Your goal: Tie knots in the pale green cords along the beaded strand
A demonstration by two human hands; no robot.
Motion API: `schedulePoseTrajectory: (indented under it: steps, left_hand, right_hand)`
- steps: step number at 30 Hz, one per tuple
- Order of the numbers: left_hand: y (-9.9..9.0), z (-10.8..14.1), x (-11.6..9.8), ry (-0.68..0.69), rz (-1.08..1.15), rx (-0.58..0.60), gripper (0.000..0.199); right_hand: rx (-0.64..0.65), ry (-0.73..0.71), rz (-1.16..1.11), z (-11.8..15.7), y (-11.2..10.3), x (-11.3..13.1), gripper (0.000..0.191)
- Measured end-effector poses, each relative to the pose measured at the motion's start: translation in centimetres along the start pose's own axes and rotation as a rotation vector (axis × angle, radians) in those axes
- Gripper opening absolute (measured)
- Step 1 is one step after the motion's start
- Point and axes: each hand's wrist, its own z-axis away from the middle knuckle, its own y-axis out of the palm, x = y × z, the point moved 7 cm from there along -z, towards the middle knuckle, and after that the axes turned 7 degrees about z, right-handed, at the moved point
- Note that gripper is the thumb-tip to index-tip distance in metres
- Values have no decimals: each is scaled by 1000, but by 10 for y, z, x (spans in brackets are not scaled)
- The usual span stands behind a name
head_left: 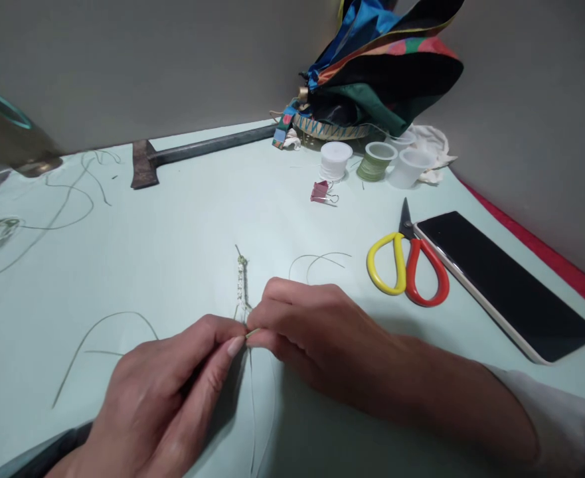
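A short knotted cord braid (241,282), pale with a green top, lies on the table just beyond my fingertips. Thin cords (252,398) run from its lower end, under my hands and toward me. My left hand (172,385) is closed, thumb and forefinger pinching a cord just below the braid. Meeting it there, my right hand (312,332) also pinches cord, and a bit of green shows between the fingertips. Exactly which strand each hand grips is partly hidden by the fingers.
Scissors (406,265) and a phone (506,285) lie to the right. Cord spools (336,161), a binder clip (322,192) and a folded umbrella (372,73) are at the back. A hammer-like tool (145,164) rests at back left; loose cords (93,332) lie left.
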Motion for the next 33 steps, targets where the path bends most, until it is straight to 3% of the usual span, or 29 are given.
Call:
schedulePoseTrajectory:
  steps: [5, 12, 16, 18, 22, 25, 29, 33]
  left_hand:
    - [0, -8, -10, 66, 18, 20, 18]
    - [-3, -17, -21, 107, -18, 14, 22]
    - [-10, -14, -19, 83, -57, -69, 16]
    - [-18, -9, -19, 85, -100, -136, 25]
    - [-28, 9, -29, 132, -294, -238, 24]
    - [-16, 17, -35, 189, -274, -175, 18]
    - [7, 15, -29, 100, -192, -60, 7]
    - [16, 9, -27, 56, -195, -10, 8]
  right_hand:
    - [-65, -41, -116, -2, -4, -1, 26]
    - [-155, -21, -107, -4, -3, -1, 21]
    - [-141, -11, -150, -5, -2, -4, 21]
    - [-141, -6, -167, -5, -2, -6, 20]
    - [-124, 22, -192, -6, 0, -9, 19]
    - [-109, 58, -211, -6, 1, -9, 19]
    - [-105, 113, -239, -6, -1, -11, 19]
    - [-117, 164, -272, -7, -4, -15, 18]
